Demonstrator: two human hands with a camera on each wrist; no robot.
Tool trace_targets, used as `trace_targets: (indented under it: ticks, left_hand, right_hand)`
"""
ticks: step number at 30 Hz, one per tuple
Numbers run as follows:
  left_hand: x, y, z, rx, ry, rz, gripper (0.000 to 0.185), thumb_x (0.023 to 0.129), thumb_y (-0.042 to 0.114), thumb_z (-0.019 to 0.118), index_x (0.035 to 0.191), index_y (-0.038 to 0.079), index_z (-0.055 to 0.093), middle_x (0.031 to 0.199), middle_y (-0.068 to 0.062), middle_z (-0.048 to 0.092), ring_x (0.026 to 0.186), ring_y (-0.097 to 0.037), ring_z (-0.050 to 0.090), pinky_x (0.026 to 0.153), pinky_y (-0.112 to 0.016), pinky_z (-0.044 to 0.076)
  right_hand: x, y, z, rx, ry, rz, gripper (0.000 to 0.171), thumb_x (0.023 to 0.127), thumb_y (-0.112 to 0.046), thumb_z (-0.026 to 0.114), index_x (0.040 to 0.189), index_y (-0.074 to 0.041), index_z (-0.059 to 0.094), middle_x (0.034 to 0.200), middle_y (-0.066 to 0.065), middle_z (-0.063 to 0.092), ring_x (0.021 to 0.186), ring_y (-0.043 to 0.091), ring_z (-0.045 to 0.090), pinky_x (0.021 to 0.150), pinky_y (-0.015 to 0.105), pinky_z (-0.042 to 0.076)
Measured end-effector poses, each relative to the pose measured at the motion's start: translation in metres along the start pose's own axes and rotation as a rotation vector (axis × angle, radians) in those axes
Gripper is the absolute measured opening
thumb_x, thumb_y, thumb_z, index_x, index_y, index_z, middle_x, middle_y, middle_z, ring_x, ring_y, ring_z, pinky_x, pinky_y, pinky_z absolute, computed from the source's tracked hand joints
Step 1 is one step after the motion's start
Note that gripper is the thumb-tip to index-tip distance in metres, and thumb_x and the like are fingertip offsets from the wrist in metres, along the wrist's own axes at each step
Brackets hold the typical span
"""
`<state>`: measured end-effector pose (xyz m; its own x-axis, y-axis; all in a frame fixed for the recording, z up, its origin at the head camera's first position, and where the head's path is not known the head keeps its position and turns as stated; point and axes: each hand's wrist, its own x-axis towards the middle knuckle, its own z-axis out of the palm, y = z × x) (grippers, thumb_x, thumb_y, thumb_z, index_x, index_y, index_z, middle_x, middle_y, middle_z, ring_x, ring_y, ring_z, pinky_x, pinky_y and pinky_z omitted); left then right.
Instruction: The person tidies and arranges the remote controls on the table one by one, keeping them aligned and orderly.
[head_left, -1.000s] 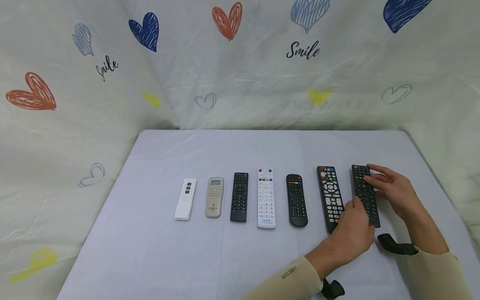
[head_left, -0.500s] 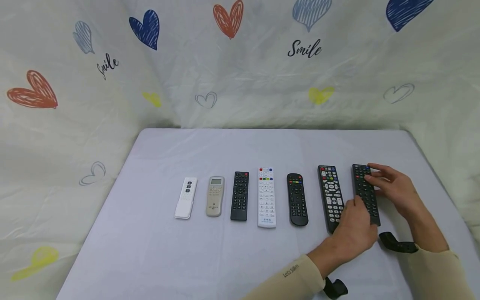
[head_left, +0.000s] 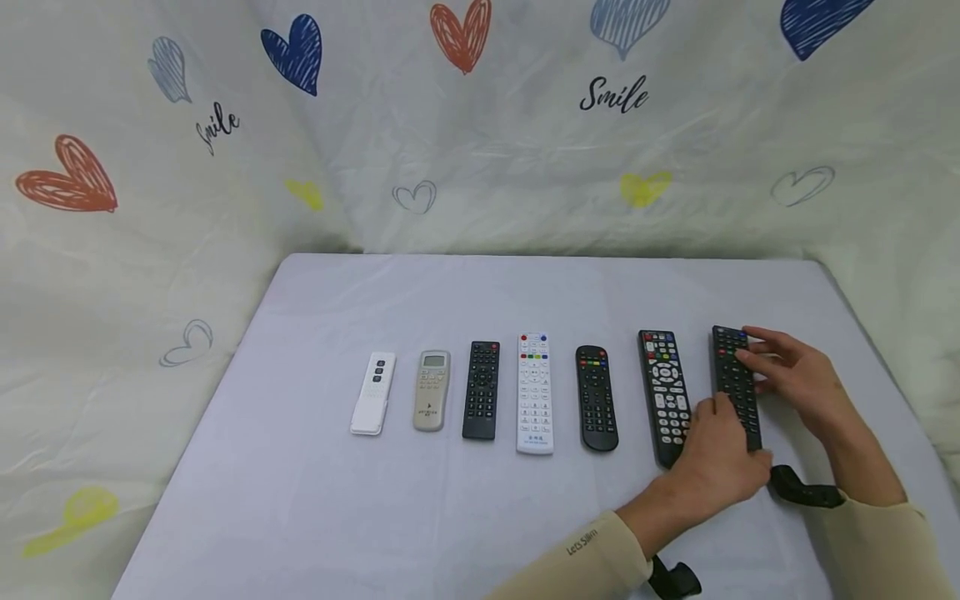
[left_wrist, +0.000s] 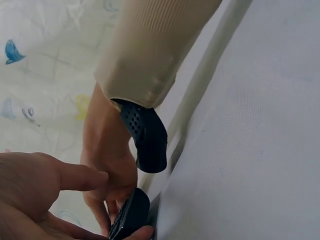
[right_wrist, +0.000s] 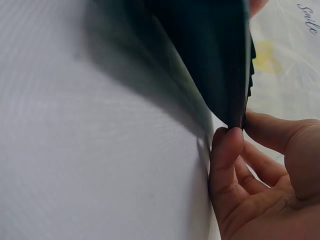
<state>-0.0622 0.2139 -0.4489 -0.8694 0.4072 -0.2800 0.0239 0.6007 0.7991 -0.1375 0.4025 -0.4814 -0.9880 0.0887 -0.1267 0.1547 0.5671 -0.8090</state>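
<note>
A long black remote [head_left: 737, 383] lies at the right end of a row on the white table [head_left: 315, 500]. My left hand [head_left: 716, 433] grips its near end, with the thumb on the left edge. My right hand [head_left: 757, 362] pinches its far end from the right side. In the right wrist view the black remote [right_wrist: 210, 50] is tipped up on one edge and casts a shadow on the cloth, and my fingertips [right_wrist: 227, 147] hold that edge. The left wrist view shows the black remote's end [left_wrist: 129, 217] between both hands.
Several other remotes lie side by side to the left: slim white [head_left: 372, 393], beige with a screen [head_left: 431, 390], black [head_left: 482, 390], white [head_left: 534, 393], rounded black [head_left: 596, 398], and black with white buttons [head_left: 663, 396]. A heart-printed cloth backdrop [head_left: 480, 150] surrounds the table.
Both hands and the rightmost black remote have shifted slightly to the right, away from its neighbour. The other remotes have not moved.
</note>
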Motion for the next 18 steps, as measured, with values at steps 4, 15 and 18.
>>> trace_targets:
  ticks: [4, 15, 18]
  left_hand:
    - [-0.0011, -0.0007, 0.0004, -0.026, 0.003, 0.006, 0.074, 0.098, 0.036, 0.07, 0.158, 0.01, 0.036, 0.147, 0.002, 0.047, 0.115, -0.002, 0.048, 0.094, -0.018, 0.05]
    - [-0.0032, -0.0001, -0.0004, 0.037, 0.015, 0.018, 0.076, 0.095, 0.036, 0.075, 0.156, 0.01, 0.039, 0.151, 0.003, 0.043, 0.125, -0.002, 0.045, 0.098, -0.017, 0.051]
    - [-0.0043, 0.0004, 0.0001, 0.044, 0.014, 0.011, 0.078, 0.093, 0.035, 0.076, 0.157, 0.01, 0.038, 0.151, 0.004, 0.042, 0.126, -0.001, 0.045, 0.099, -0.016, 0.051]
  right_hand:
    - [-0.0004, 0.0019, -0.002, 0.046, -0.011, -0.007, 0.063, 0.102, -0.032, 0.068, 0.156, -0.009, 0.046, 0.101, -0.031, 0.052, 0.081, -0.013, 0.058, 0.062, 0.019, 0.057]
    - [-0.0018, 0.0027, -0.0024, 0.074, -0.015, -0.01, 0.064, 0.102, -0.029, 0.068, 0.158, -0.01, 0.044, 0.103, -0.03, 0.053, 0.079, -0.009, 0.06, 0.061, 0.019, 0.058]
    - [-0.0022, 0.0033, -0.003, 0.085, -0.015, -0.009, 0.062, 0.102, -0.028, 0.068, 0.157, -0.012, 0.045, 0.103, -0.03, 0.053, 0.078, -0.008, 0.06, 0.061, 0.019, 0.058]
